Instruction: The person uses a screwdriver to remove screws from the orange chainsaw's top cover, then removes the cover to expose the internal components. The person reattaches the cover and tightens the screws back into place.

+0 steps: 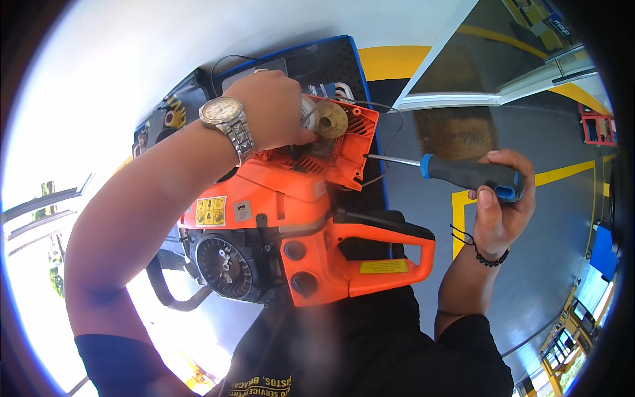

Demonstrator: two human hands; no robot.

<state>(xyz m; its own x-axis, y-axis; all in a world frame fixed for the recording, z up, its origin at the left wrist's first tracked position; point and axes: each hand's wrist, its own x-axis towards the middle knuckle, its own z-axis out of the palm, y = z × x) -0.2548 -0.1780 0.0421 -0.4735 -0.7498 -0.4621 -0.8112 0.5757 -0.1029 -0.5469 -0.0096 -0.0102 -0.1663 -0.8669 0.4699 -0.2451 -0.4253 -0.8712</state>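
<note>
My left hand [271, 109], with a silver watch on the wrist, grips an orange starter cover [360, 142] near a pale disc [307, 109]; some fingers are hidden behind it. A beige pulley [334, 120] sits in the cover, with a thin dark cord looping around it. My right hand [499, 205] holds a grey-and-blue screwdriver [463, 172], its tip at the right edge of the cover. Below the cover lies an orange chainsaw body [258, 198], with a black finned flywheel [223, 264] and a rear handle [390, 264].
The work rests on a black mat with blue edges [350, 59]. Dark equipment [175, 106] stands at the upper left. A glass door [489, 59] and brown doormat [456, 132] are at upper right, with yellow floor lines. A red rack [595, 126] and blue object [602, 251] stand at far right.
</note>
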